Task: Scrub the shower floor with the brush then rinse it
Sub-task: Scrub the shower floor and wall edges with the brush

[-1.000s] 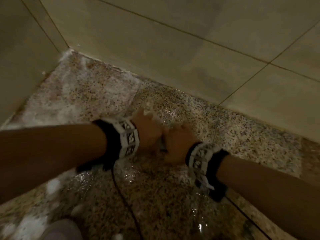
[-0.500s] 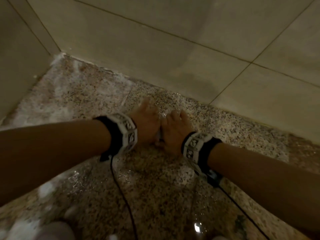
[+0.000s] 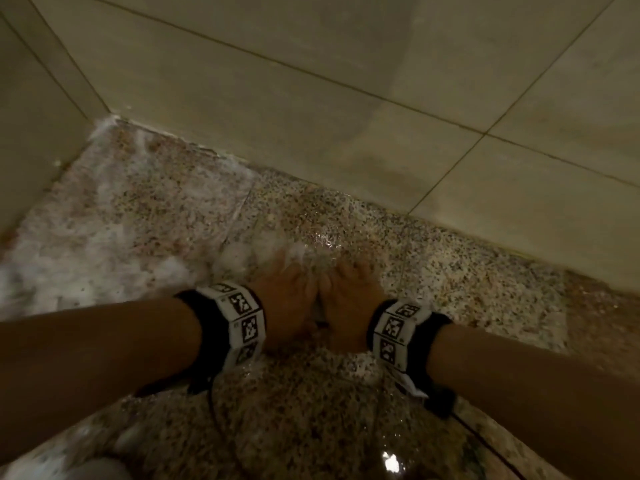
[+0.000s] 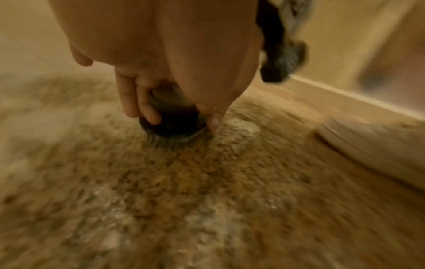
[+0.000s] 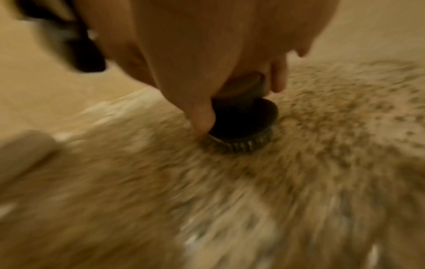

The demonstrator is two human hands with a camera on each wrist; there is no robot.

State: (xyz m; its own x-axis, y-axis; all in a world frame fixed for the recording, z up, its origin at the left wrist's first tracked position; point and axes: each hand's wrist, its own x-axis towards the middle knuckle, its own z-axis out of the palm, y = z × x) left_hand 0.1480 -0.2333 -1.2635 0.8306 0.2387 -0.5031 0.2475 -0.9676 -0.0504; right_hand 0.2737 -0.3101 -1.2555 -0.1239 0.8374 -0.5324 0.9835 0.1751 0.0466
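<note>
Brush pressed to the wet floor under two hands

Bristles down, the small round dark scrub brush [image 4: 171, 125] with a knob on top sits on the speckled brown-and-cream stone shower floor [image 3: 311, 420], close to the foot of the wall. Both hands cover it. The left hand [image 3: 289, 299] has its fingers [image 4: 147, 111] curled down round the knob and dark body, thumb tip at the bristle edge. The right hand [image 3: 348, 306] grips from the other side, thumb pressed against the brush's rim and fingers wrapped over the knob. The two hands touch side by side. Each wrist wears a black band with white marker squares [image 3: 242, 327], cables trailing back. White soapy foam [image 3: 104, 244] lies to the left and just ahead of the fingers; the floor nearer the person glistens wet. Large beige wall tiles [image 3: 277, 98] rise beyond.
</note>
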